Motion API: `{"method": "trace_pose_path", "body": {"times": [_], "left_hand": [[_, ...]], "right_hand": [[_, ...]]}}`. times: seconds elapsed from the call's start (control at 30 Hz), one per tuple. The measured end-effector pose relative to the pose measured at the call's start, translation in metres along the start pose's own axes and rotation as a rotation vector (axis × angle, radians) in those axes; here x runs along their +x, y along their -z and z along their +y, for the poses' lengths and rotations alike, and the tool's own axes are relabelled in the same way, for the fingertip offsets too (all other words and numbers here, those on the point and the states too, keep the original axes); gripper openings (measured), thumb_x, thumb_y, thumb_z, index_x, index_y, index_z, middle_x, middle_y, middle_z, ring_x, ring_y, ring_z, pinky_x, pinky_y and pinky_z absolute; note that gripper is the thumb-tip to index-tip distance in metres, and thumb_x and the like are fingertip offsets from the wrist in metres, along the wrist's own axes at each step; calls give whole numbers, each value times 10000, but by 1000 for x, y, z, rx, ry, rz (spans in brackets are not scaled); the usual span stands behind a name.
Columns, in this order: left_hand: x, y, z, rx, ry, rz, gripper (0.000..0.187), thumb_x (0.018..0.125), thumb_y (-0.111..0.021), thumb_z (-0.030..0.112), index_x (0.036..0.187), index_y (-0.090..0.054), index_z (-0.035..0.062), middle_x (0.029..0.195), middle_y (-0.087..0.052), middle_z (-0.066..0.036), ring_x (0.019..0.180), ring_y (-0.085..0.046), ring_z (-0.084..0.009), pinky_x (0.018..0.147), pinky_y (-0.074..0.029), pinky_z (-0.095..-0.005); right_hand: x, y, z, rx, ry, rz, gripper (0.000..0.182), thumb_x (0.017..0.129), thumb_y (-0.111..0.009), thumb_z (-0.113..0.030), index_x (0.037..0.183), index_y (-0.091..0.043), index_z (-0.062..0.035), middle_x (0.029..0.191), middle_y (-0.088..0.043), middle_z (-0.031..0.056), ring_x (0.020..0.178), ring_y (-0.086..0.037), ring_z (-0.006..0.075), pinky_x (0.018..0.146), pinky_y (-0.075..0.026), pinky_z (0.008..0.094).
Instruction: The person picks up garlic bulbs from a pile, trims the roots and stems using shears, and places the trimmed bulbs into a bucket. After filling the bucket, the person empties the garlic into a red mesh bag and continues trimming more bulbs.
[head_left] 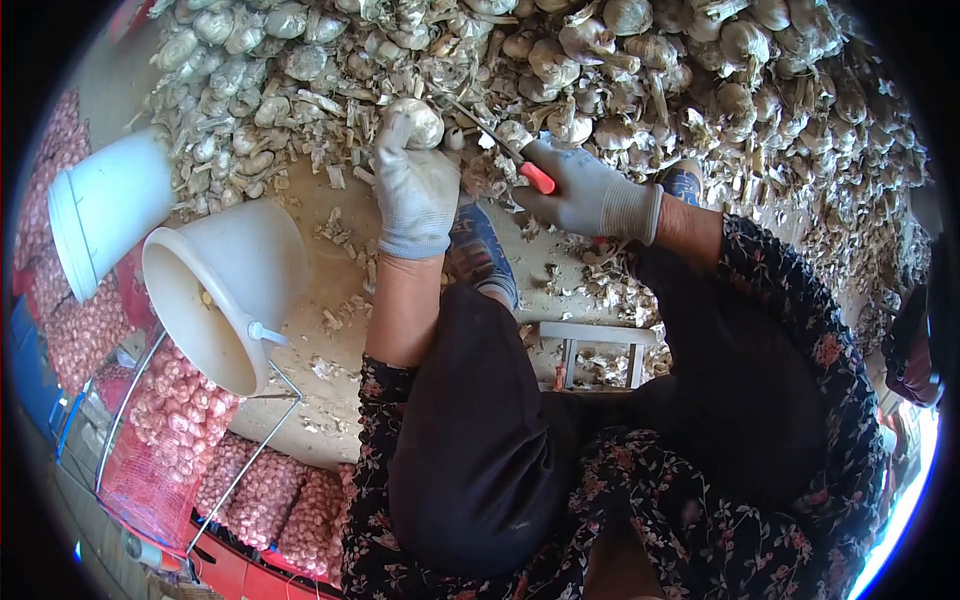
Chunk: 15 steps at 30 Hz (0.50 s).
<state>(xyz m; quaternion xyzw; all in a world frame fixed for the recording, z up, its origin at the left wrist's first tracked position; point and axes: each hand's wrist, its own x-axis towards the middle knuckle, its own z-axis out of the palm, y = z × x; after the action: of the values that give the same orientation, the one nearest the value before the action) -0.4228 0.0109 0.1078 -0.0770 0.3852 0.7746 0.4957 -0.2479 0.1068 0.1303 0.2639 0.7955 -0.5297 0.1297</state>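
My left hand [415,185], in a pale knit glove, has its fingers wrapped round a garlic bulb [422,124] at the edge of the garlic heap. To its right, my right hand [580,190], gloved in the same way, grips a cutting tool by its red handle [537,178]. The tool's dark metal part [478,124] points up and left, its tip close to the bulb. Whether the tip touches the bulb or its stem cannot be made out.
A large garlic heap [650,70] spans the top. Left are a tilted white bucket [225,290], a pale blue bucket [110,205] and red net bags [165,440] of garlic by a wire frame [240,480]. Dry peelings litter the floor. A metal stool frame [597,333] is between my legs.
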Motion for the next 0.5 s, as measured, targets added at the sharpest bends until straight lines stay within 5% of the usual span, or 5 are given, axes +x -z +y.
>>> {"method": "trace_pose_path", "body": {"times": [0.13, 0.2, 0.27, 0.4, 0.5], "left_hand": [[-9, 6, 43, 64, -56, -80, 143, 791, -630, 128, 899, -590, 43, 848, -595, -66, 803, -570, -158, 746, -480, -284], [-31, 38, 123, 225, -522, 11, 88, 838, -541, 69, 867, -596, 5, 790, -571, -38, 693, -554, -120, 627, -483, -259], [-65, 22, 194, 896, 278, 311, 393, 837, -578, 172, 1166, -500, -27, 1080, -562, -143, 991, -571, -170, 849, -484, -309], [-50, 49, 185, 1756, -681, 646, 386, 852, -570, 130, 1175, -488, -64, 1094, -571, -176, 1018, -562, -236, 828, -493, -363], [-14, 28, 77, 1727, -837, 197, 291, 828, -623, 98, 1084, -560, -23, 1032, -608, -172, 847, -594, -212, 691, -498, -334]], "right_hand": [[0, 7, 6, 36, -54, -10, 347, 832, -577, -307, 930, -517, 21, 733, -617, 225, 719, -625, 393, 694, -489, 452], [-11, 25, 14, 87, -188, 61, 298, 825, -572, -270, 890, -586, 21, 703, -631, 186, 670, -637, 320, 685, -506, 408], [-21, 37, 43, -18, -221, 92, 252, 850, -594, -256, 824, -563, -7, 616, -583, 75, 561, -600, 183, 536, -476, 334], [-39, 57, 38, 34, -600, -216, 245, 846, -596, -252, 818, -584, -8, 629, -598, 65, 563, -605, 162, 543, -485, 313], [-43, 33, 65, 72, -567, -319, 254, 829, -584, -237, 822, -589, 17, 607, -596, 62, 557, -605, 156, 536, -480, 301]]}}
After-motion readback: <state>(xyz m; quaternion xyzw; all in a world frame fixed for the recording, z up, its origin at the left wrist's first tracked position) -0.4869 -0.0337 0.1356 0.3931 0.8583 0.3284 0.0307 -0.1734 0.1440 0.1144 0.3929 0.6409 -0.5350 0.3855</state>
